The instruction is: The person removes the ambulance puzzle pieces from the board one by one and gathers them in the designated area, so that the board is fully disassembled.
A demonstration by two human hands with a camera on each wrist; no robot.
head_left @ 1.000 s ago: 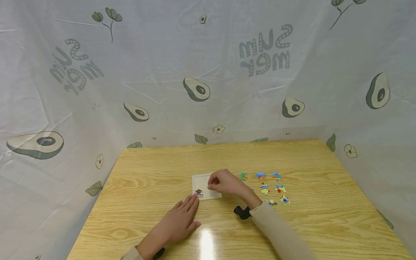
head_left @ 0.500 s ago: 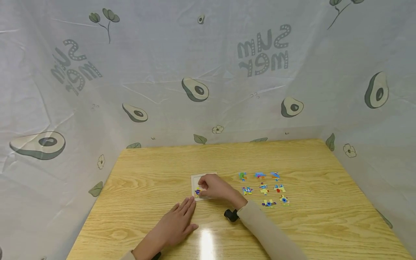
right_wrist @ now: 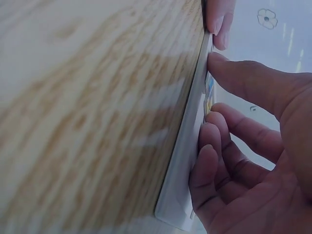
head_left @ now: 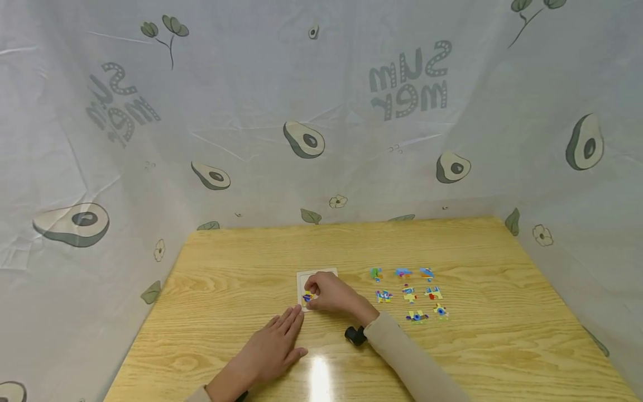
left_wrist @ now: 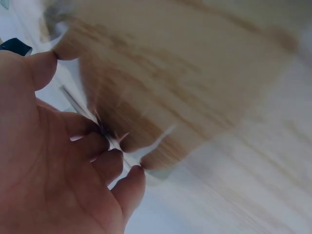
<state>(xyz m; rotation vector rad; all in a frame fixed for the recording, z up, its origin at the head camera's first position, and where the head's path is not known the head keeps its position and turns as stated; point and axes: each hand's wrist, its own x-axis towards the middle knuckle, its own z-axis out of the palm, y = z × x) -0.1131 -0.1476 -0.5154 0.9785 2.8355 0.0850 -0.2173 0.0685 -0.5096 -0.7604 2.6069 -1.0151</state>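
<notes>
A white puzzle tray (head_left: 329, 272) lies on the table, with a blue and yellow jigsaw piece (head_left: 307, 297) at its near left corner. My right hand (head_left: 331, 293) reaches over the tray and pinches this piece between thumb and index finger. In the right wrist view the coloured piece (right_wrist: 209, 92) shows between the thumb and index finger, and the other fingers are curled over the tray. My left hand (head_left: 273, 343) lies palm down with fingers extended, its fingertips at the tray's near left corner.
Several loose jigsaw pieces (head_left: 409, 296) lie in rows to the right of the tray. The wooden table (head_left: 241, 257) is backed by a pale curtain (head_left: 251, 84) with avocado prints. A black device (head_left: 355, 335) sits at my right wrist.
My right hand has moved left and down over the tray to the jigsaw piece in the corner, uncovering loose pieces on the right. The left hand stays at the corner.
</notes>
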